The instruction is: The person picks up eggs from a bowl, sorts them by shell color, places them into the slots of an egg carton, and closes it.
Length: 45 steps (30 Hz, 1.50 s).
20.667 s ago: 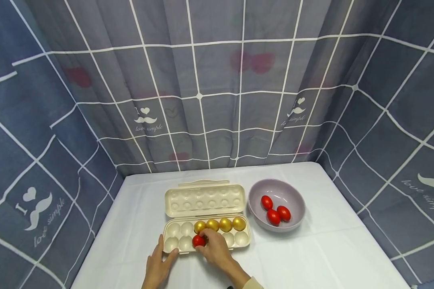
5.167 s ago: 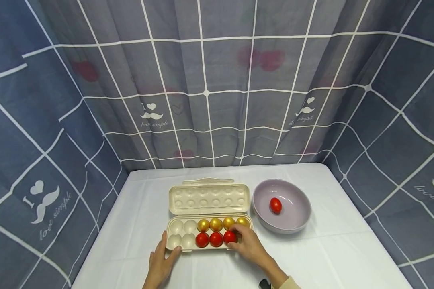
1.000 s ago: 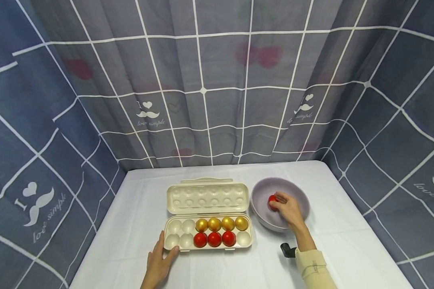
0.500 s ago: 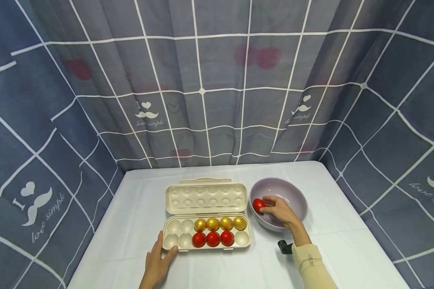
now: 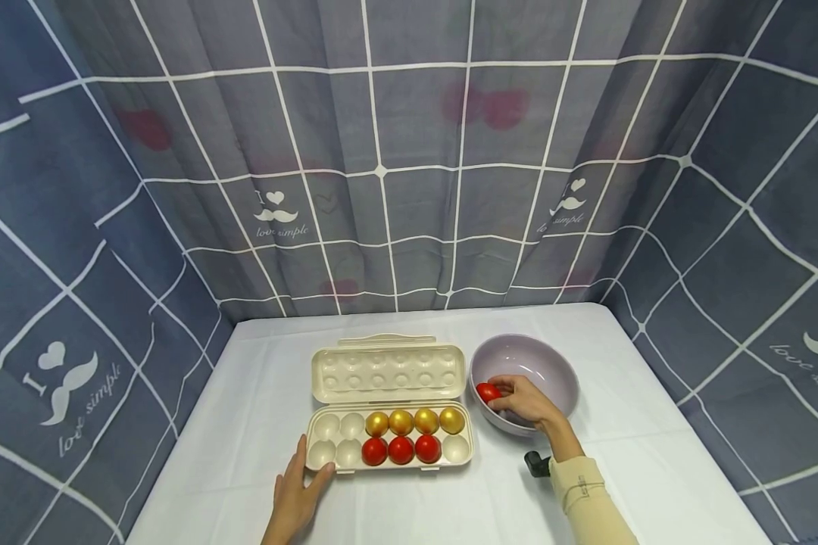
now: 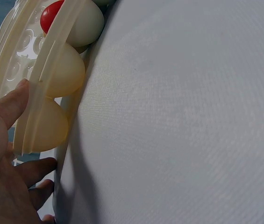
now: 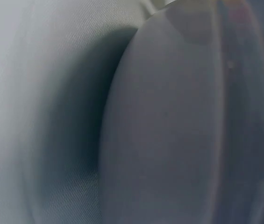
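Observation:
My right hand (image 5: 523, 398) reaches into the mauve bowl (image 5: 559, 369) and pinches a glossy red egg (image 5: 487, 392) against or near its left wall. The thumb is at the near side of the egg, with the fingertips above. My left hand (image 5: 296, 492) rests at the front left corner of the cream egg carton (image 5: 337, 409). Its thumb (image 6: 12, 100) lies on the rim and the other fingers extend along the left end. Several gold eggs (image 5: 426, 421) fill the back right cups. Three red eggs (image 5: 401, 450) sit in front of them.
Behind the cups lies the carton's open lid (image 5: 388, 371). A white cloth (image 5: 627, 424) covers the table. Grey checked curtain (image 5: 416, 204) surrounds three sides. A black device (image 5: 537, 464) sits by the right wrist. The right wrist view shows mostly the bowl's outside (image 7: 160, 121).
Over the last second my right hand and the red egg shift left and forward in the bowl. Since the oldest frame, red eggs have gone from bowl to carton. The left hand stays put.

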{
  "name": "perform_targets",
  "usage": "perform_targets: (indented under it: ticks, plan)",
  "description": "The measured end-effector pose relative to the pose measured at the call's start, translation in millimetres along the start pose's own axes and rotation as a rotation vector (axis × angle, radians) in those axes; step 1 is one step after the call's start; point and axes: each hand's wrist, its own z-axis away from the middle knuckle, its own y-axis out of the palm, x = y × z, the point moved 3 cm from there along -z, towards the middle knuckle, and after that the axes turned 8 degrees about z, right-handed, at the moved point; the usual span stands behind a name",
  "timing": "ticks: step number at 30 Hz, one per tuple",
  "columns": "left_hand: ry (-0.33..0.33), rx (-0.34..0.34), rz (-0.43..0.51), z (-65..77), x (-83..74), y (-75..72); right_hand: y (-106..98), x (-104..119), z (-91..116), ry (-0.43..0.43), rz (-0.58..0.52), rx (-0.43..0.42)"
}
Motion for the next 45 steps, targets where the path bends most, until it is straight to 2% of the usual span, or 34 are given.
perform_targets:
  ticks: [6, 13, 21, 30, 33, 37, 40, 45]
  plan:
    - [0.003, -0.009, 0.003, 2.1, -1.5, 0.9, 0, 1, 2, 0.001, 0.036, -0.003]
    - [-0.008, -0.007, 0.004, 2.9, -2.2, 2.4, -2, -4, 2, 0.004, 0.036, -0.034]
    - [-0.017, -0.003, 0.010, 1.8, 0.8, 3.4, -3, -3, 4, -0.030, 0.021, -0.067]
    - [-0.017, 0.002, 0.016, 1.4, 0.6, 1.4, -4, 1, 9, -0.075, -0.029, -0.182]
    - [-0.015, 0.007, 0.015, 0.8, -1.0, 0.7, -6, 17, 16, -0.088, -0.050, -0.198]
    - [-0.012, 0.010, 0.016, 0.1, -1.6, -0.2, -6, 22, 18, -0.086, -0.038, -0.226]
    - [-0.011, 0.010, 0.017, -0.4, -0.2, -0.8, -6, 11, 13, -0.093, -0.027, -0.263]
    - [0.008, 0.003, 0.003, 0.2, -0.6, -0.7, -5, 12, 17, -0.131, -0.015, -0.329]
